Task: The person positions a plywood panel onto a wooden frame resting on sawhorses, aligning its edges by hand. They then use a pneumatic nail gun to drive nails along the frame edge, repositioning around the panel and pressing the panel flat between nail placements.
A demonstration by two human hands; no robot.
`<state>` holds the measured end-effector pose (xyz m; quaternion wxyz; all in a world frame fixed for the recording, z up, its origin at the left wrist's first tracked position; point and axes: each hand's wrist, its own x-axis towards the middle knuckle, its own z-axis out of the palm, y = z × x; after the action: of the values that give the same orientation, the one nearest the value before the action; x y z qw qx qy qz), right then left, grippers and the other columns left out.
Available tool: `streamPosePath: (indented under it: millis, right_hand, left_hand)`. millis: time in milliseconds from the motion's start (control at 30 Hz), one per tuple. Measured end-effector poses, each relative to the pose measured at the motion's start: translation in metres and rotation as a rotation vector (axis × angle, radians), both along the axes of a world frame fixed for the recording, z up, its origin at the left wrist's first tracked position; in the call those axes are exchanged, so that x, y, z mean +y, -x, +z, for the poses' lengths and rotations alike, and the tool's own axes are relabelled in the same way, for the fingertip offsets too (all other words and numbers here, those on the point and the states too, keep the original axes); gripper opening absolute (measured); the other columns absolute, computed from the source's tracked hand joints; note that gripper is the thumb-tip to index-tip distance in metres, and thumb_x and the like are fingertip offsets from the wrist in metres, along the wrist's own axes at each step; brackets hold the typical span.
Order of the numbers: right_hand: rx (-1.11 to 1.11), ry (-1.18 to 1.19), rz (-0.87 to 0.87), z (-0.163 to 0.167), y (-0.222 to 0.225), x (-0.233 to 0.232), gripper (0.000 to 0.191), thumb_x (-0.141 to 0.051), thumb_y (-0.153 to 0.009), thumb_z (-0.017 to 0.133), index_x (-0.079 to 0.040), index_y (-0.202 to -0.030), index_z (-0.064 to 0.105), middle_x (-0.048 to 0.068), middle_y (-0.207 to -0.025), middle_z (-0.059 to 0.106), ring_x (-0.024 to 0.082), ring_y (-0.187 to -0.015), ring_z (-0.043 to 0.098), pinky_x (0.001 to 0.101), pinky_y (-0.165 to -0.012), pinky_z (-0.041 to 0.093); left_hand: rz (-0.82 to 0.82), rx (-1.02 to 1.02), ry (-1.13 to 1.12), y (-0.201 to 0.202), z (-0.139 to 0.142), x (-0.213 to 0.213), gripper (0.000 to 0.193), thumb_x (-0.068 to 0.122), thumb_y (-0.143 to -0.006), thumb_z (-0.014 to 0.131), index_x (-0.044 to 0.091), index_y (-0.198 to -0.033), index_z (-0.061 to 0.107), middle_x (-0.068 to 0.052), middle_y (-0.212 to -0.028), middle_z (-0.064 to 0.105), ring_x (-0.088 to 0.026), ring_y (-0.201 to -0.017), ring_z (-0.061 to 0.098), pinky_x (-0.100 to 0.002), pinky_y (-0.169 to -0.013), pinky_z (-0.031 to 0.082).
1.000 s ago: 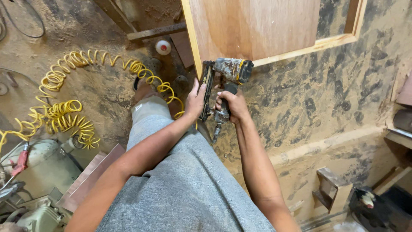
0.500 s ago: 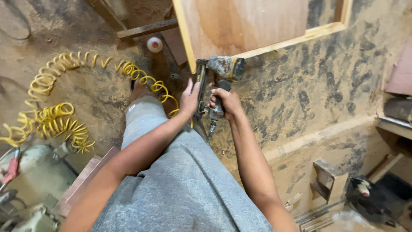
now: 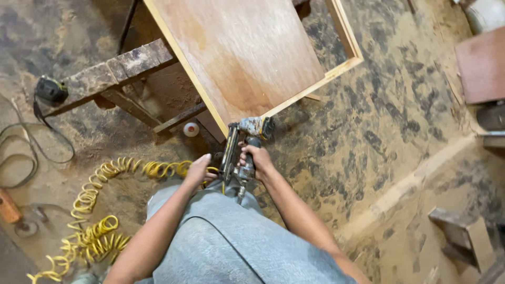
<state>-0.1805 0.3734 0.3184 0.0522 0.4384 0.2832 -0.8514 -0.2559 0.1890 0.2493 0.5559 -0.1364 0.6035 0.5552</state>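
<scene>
Since the earlier frame I see my left hand (image 3: 199, 169) lifted off the nail gun (image 3: 243, 150), fingers loosely released beside it. My right hand (image 3: 256, 159) stays clenched on its grip, long axis pointing at the plywood panel (image 3: 242, 58) corner ahead.

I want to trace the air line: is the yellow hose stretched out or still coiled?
Coiled: the yellow air hose lies in loose spirals on the dusty floor, left of the nail gun.

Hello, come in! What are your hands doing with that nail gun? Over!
Right hand gripping nail gun at wooden panel corner. Left hand open beside its magazine. Yellow coiled hose trailing on floor, left.
</scene>
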Motion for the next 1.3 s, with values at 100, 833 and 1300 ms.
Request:
streamPosePath:
  millis: [100,833,1300]
  right_hand:
    - [0.015,-0.100,-0.047,-0.001,0.018,-0.018,0.019,-0.008,-0.091,0.058,-0.003,-0.109,0.060,0.005,-0.063,0.056,0.019,-0.050,0.056,0.0383,-0.052,0.054]
    - [-0.108,-0.174,-0.347,0.016,-0.042,0.046,0.021,-0.007,-0.088,0.056,-0.004,-0.108,0.060,0.005,-0.067,0.055,0.018,-0.056,0.055,0.0393,-0.063,0.054]
    - [-0.124,-0.393,0.746,-0.006,-0.034,0.358,0.014,-0.003,-0.079,0.062,-0.002,-0.093,0.059,0.010,-0.063,0.060,0.021,-0.052,0.060,0.0373,-0.052,0.052]
  left_hand:
    - [0.001,0.036,0.033,0.016,-0.009,-0.036,0.065,0.047,-0.099,0.051,0.011,-0.153,0.045,-0.014,-0.143,0.060,-0.029,-0.082,0.076,-0.038,-0.068,0.059]
    - [-0.301,0.371,0.244,0.117,-0.053,-0.183,0.051,0.040,-0.099,0.063,0.003,-0.134,0.068,-0.018,-0.091,0.075,-0.022,-0.069,0.066,-0.038,-0.065,0.053]
    - [-0.166,0.686,0.118,-0.088,-0.045,0.172,0.052,0.039,-0.094,0.064,0.003,-0.132,0.065,-0.019,-0.132,0.067,-0.032,-0.124,0.064,-0.040,-0.106,0.049]
